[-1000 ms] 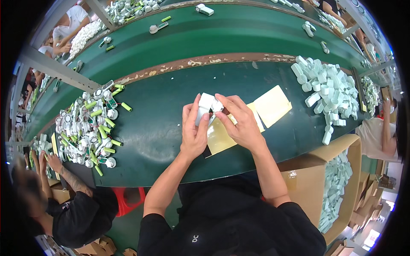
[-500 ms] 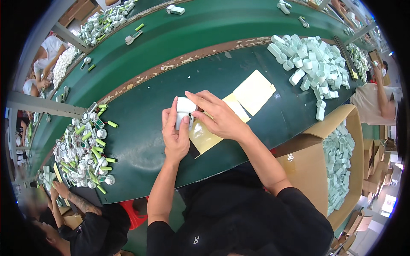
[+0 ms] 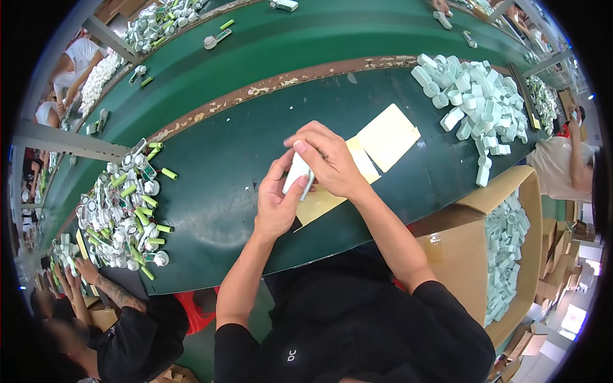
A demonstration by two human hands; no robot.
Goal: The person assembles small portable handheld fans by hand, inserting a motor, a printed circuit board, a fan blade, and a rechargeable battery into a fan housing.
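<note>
Held above a dark green table (image 3: 211,191), within the half-closed left hand (image 3: 274,210): a small white casing (image 3: 296,175), tilted. Over its upper end — the right hand (image 3: 333,167), with fingers bent and contact partly hidden, so impossible to tell whether gripping too. Just beneath, flat on the table, yellow sheets (image 3: 389,137). To the left, a heap of white parts with lime-green cylinders (image 3: 124,214); to the right, a pile of pale green shells (image 3: 476,102) near an open carton (image 3: 453,258).
</note>
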